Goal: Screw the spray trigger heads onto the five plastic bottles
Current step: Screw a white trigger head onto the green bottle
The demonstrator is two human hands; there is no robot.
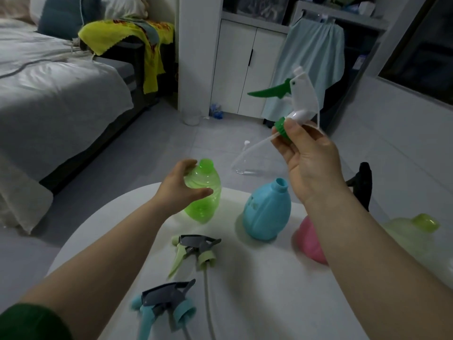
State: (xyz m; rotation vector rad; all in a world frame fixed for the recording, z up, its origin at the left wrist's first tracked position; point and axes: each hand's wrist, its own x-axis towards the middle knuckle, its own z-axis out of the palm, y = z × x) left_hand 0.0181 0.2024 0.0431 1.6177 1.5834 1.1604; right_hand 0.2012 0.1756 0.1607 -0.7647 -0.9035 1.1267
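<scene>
At the left, left hand point(181, 190): we curl fingers and thumb round the green bottle point(203, 204), which stands on the desk point(269, 290) with its open neck up, leaning slightly.
Spare trigger heads: one pale green point(196, 251) and one blue point(166, 305) lie on the desk nearer us, untouched.
Blue bottle point(267, 212): upright and uncapped, between our two hands.
Right hand point(308, 163): raised, our fingertips pinch the green collar of the white trigger head point(301, 99).
Key relation: its dip tube point(267, 139) slants down and left; the green bottle's mouth lies below and left of the collar, well apart.
Next move, we judge: bring the tube upright over that mouth before lowering.
</scene>
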